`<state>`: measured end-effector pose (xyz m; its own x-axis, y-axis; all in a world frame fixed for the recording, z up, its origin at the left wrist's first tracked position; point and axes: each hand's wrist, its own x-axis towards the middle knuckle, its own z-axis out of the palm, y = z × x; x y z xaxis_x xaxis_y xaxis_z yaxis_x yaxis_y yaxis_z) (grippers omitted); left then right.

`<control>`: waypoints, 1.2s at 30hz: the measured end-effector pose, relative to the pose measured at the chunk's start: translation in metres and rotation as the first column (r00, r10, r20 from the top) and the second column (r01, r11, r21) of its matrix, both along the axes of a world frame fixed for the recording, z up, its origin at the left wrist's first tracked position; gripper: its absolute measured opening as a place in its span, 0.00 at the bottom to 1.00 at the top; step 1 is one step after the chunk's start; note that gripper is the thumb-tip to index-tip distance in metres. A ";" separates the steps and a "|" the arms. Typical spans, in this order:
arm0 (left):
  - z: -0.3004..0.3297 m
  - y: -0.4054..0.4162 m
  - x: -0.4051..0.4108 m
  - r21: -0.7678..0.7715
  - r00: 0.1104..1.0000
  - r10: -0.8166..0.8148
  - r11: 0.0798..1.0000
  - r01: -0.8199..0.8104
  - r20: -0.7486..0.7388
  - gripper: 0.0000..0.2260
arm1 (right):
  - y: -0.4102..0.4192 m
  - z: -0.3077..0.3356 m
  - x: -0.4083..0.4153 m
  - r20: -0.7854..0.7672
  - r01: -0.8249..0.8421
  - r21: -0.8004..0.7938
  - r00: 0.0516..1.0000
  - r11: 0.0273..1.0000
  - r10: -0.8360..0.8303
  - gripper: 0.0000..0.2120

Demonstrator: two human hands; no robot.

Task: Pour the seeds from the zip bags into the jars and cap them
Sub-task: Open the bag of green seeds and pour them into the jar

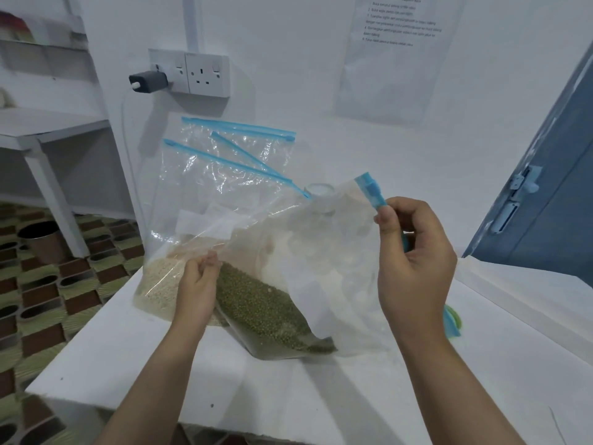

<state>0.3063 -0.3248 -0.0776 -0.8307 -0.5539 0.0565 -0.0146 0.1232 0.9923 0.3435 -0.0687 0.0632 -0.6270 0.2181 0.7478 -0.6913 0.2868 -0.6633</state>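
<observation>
I am holding a clear zip bag [324, 252] up over the white table [134, 364], and it behaves as thin film does — limp, crinkly and slick, with no stiffness of its own except along the blue zip strip [372, 194]. My right hand [417, 268] has its thumb and fingers curled round the end of that strip, which I judge the best place to hold it, since the strip is the one firm edge and the film would slide between fingertips. My left hand [200, 284] pinches the film lower down, just left of the green seeds [269, 316]. Those seeds lie heaped in the low corner of a bag and look like the heaviest thing here; that weight would sag and shift suddenly when tilted, so I would support it from beneath. Whether they sit in the bag I hold or in one lying under it, I cannot tell through the overlapping plastic. Left of the green seeds a bag of pale seeds [157, 287] lies flat on the table. Behind them, two more bags show blue strips and seemingly nothing inside. A jar [317, 197] stands beyond the green seeds, seen dimly through the film — capped or not, I cannot say.
</observation>
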 end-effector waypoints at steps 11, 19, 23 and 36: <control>0.012 0.000 0.001 0.418 0.973 0.120 0.908 -0.027 -0.198 0.17 | 0.010 -0.007 0.002 0.024 0.097 -0.019 0.995 0.995 -0.096 0.05; 0.008 0.000 -0.007 0.152 0.960 0.214 0.970 -0.188 -0.182 0.06 | 0.013 -0.007 0.001 0.046 0.092 -0.024 0.995 0.995 -0.091 0.05; 0.003 -0.004 -0.009 -0.003 0.970 0.203 0.979 -0.205 -0.132 0.05 | 0.012 -0.008 -0.001 0.048 0.090 -0.017 0.995 0.996 -0.090 0.05; -0.002 0.011 -0.002 0.012 0.941 0.175 0.984 -0.179 -0.291 0.06 | 0.018 -0.013 -0.007 0.050 0.071 -0.034 0.996 0.997 -0.070 0.05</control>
<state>0.3044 -0.3135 -0.0792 -0.6658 -0.6879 0.2891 0.2498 0.1595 0.9551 0.3362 -0.0509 0.0501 -0.6444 0.2895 0.7078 -0.6370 0.3089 -0.7063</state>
